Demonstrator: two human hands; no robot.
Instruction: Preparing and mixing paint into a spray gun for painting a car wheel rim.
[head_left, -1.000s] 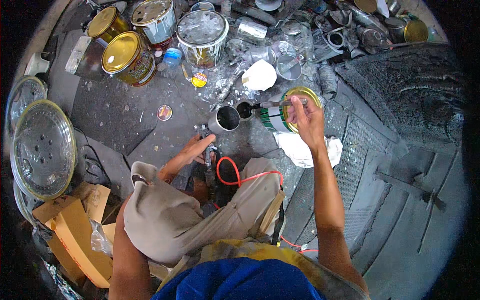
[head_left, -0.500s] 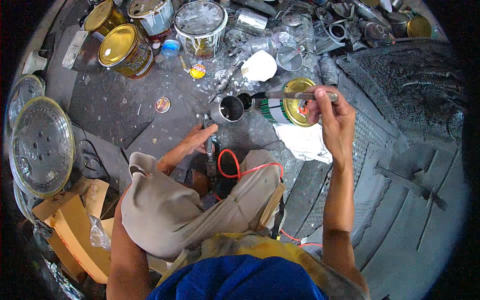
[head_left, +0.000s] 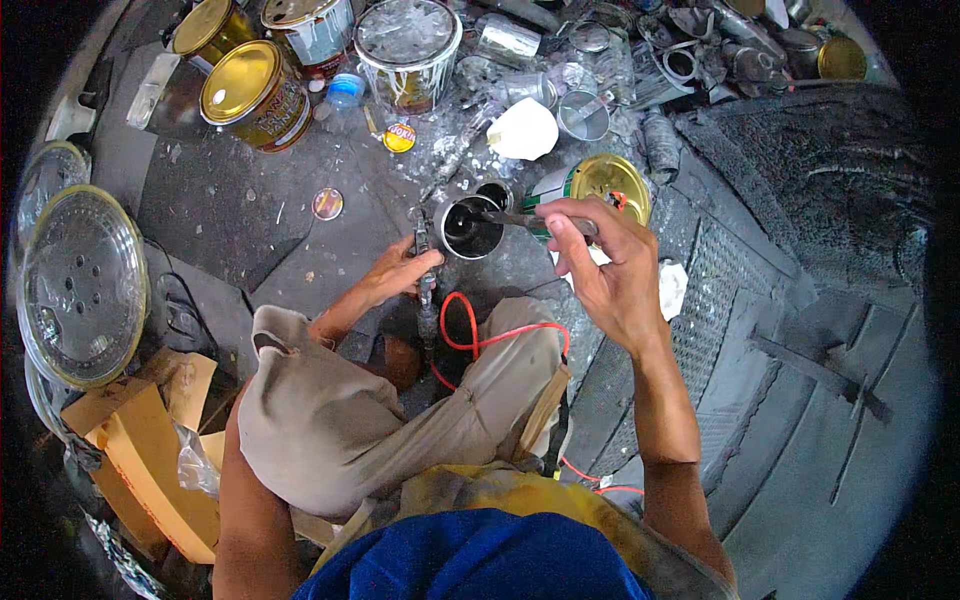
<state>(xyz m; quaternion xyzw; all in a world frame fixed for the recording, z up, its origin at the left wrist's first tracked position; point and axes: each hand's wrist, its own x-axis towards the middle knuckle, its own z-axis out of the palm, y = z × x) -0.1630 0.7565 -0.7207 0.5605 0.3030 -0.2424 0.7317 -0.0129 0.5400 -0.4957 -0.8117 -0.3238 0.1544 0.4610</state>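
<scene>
My left hand (head_left: 398, 268) is closed around a paint-smeared spray gun (head_left: 424, 280) with an orange-red hose (head_left: 462, 300) near it. Touching or very close to the gun's upper part is a round metal cup (head_left: 466, 238), dark and glossy inside; whether they are joined cannot be told. My right hand (head_left: 612, 275) pinches a long flat tool (head_left: 520, 219), dark with paint, whose far end is inside the cup. Just behind the cup is a small dark-mouthed container (head_left: 493, 194). A green-and-white can with a gold lid (head_left: 610, 183) stands beyond my right hand.
Several paint cans (head_left: 258, 97) stand at the back left, near a blue-capped bottle (head_left: 345, 92). A white scrap (head_left: 523, 130) and a clear cup (head_left: 583, 116) lie at the back. Cardboard boxes (head_left: 150, 460) and a clear round lid (head_left: 83, 285) sit at left.
My right hand has come left and down, bringing the tool's end from the small container behind into the metal cup. My left hand keeps hold of the spray gun.
</scene>
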